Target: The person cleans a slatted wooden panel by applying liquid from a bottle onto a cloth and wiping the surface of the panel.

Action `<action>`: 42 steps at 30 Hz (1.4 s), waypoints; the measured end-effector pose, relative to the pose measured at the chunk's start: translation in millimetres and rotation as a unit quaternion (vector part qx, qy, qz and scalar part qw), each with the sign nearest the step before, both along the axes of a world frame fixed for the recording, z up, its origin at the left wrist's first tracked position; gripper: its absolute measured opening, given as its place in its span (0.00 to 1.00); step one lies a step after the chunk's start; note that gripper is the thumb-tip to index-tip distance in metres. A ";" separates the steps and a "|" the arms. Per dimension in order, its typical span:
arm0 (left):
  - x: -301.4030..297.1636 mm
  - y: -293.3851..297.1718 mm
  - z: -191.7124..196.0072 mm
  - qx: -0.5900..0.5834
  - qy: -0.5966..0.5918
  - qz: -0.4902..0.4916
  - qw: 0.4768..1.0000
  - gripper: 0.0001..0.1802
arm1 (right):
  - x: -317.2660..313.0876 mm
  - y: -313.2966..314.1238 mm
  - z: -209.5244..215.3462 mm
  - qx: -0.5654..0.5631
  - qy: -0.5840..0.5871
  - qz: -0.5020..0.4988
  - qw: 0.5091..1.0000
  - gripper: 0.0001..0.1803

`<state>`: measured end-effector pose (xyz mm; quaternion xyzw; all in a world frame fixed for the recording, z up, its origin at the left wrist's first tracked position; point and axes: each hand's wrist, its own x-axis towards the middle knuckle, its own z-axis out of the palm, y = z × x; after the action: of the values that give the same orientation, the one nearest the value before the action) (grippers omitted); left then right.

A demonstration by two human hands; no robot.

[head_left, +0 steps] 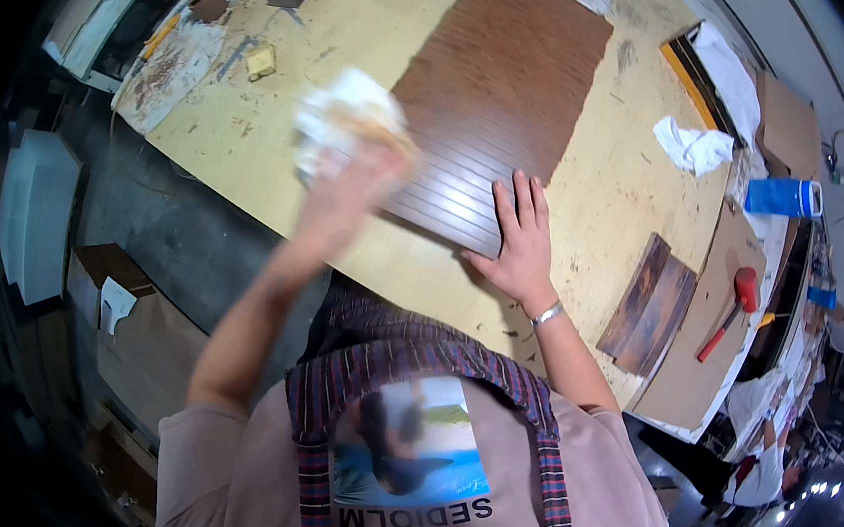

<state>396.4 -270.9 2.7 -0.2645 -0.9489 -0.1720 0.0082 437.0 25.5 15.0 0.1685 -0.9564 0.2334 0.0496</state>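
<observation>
Head view shows my workbench (587, 208), a pale scuffed board running from the upper left to the right middle of the frame, taking up most of the picture. On it, at the upper centre, lies the brown slatted panel (502, 100), a long dark sheet with fine parallel grooves, its near end glossy and reaching down toward the centre.

My left hand (349, 182) sits left of centre, blurred, and is clenched around a white rag (349, 122) bunched above my knuckles. The rag lies at the panel's left edge near its lower end, overlapping that edge; whether it presses on the surface I cannot tell through the blur.

My right hand (520, 237) lies flat at the centre, released and gripping nothing, fingers spread on the panel's near right corner, heel on the bench. So the panel sits between my two hands and above them, both at its near end.

Right of my forearm, two short dark wood offcuts (649, 304) lie side by side. Further right, a red-handled mallet (729, 310) rests on a cardboard sheet (705, 359). In the upper right, a crumpled white cloth (693, 147) lies on the bench, and beyond it a blue and white can (784, 197) lies on its side. At the upper left, a small yellow block (261, 61) sits beside scattered scraps.
</observation>
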 end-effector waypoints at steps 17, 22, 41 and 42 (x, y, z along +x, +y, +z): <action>-24.5 -31.1 37.9 0.120 -0.039 0.115 0.985 0.23 | 1.9 -1.8 -0.2 -0.032 -0.017 -0.031 0.999 0.56; -37.2 -63.3 -7.8 0.301 -0.253 0.174 0.903 0.23 | 2.2 -10.0 27.7 0.070 -0.075 -0.038 0.994 0.58; -101.2 -55.0 25.4 -0.102 0.019 -0.308 0.946 0.28 | -29.7 -89.2 16.4 0.107 -0.056 -0.061 0.991 0.63; -73.3 -83.6 29.1 -0.061 -0.054 -0.345 0.935 0.29 | -30.7 -90.0 17.9 0.102 -0.055 -0.057 0.992 0.63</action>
<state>323.0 -354.4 31.8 -0.5662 -0.8067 -0.1202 -0.1191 406.3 -64.4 32.9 0.1045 -0.9845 0.1404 -0.0068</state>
